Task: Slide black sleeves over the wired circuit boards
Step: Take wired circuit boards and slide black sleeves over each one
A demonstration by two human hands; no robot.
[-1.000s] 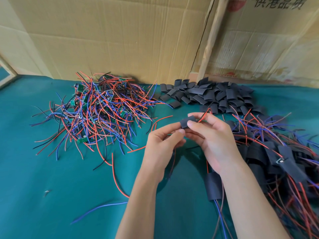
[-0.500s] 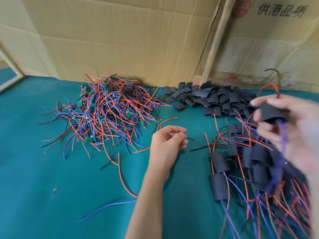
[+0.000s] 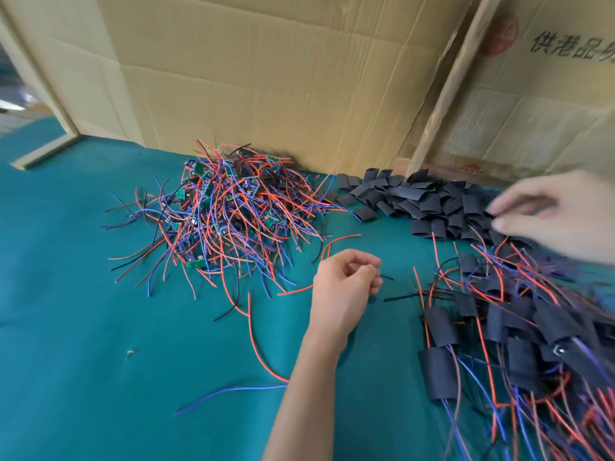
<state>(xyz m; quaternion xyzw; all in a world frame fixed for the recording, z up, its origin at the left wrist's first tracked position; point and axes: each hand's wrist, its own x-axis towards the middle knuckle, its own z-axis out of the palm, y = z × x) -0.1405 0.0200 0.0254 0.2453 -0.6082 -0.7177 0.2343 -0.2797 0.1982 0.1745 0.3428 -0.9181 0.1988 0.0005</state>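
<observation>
Dozens of empty black sleeves (image 3: 429, 202) heaped by the cardboard, and my right hand (image 3: 549, 216) now sits at their right edge, fingers out, blurred, the sleeved board it held half a second ago gone. Left hand (image 3: 346, 284) hovers mid-cloth, loosely curled, empty, beside the wired circuit boards (image 3: 229, 211).

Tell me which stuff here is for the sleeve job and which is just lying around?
For the job: pile of wired boards, pile of empty black sleeves, finished sleeved boards.

Lying about: loose blue wire, cardboard wall, wooden stick.
</observation>
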